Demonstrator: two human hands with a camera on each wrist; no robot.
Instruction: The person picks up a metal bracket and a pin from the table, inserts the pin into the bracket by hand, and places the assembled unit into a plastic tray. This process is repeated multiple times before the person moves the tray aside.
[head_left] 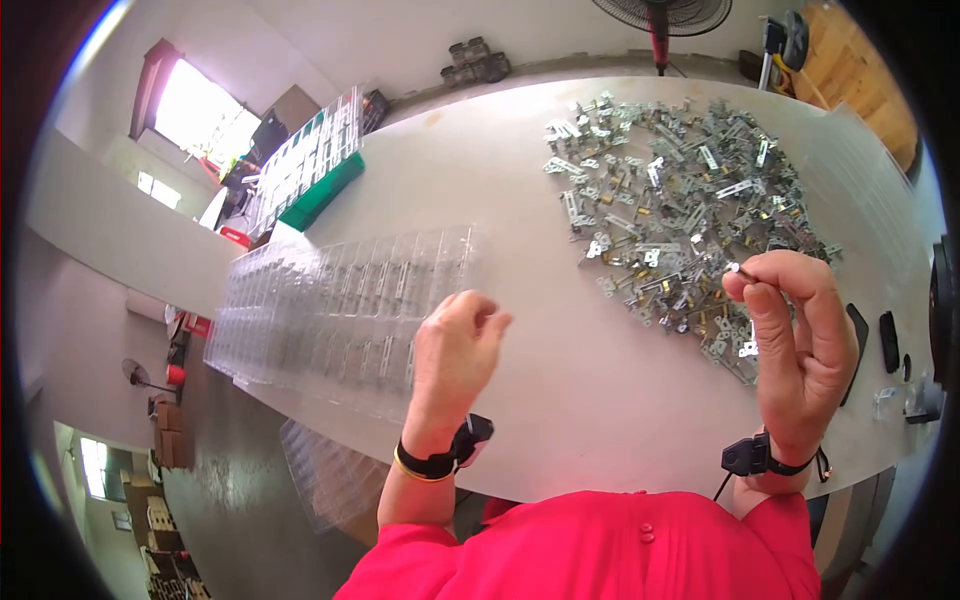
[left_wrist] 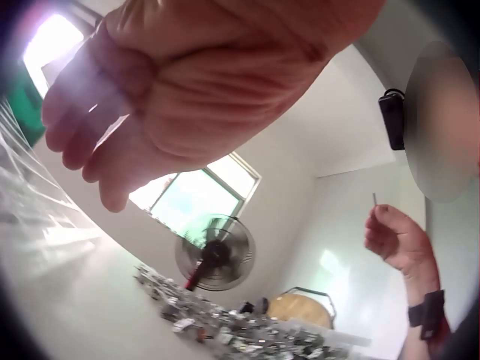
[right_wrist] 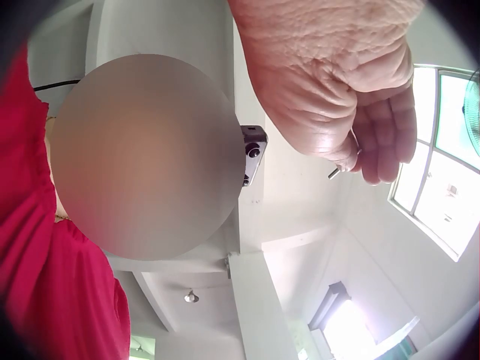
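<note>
In the head view my right hand [head_left: 805, 350] pinches a small metal pin [head_left: 740, 270] between thumb and forefinger, above the near edge of a wide heap of metal brackets [head_left: 690, 200]. The pin [right_wrist: 334, 173] pokes out past the fingertips in the right wrist view, where the palm of the hand [right_wrist: 337, 82] shows. My left hand [head_left: 458, 350] hovers at the right end of the clear plastic trays [head_left: 320, 300], whose compartments hold metal parts. Seen from the left wrist, this hand [left_wrist: 187, 90] has loosely bent fingers, with no object visible in them.
A green crate [head_left: 325, 190] with a white grid stands at the table's far left. More clear trays [head_left: 865, 190] lie at the right edge, near black items [head_left: 889, 342]. Beyond the table is a fan [head_left: 660, 30]. Another clear tray [head_left: 325, 470] sits below the near left edge.
</note>
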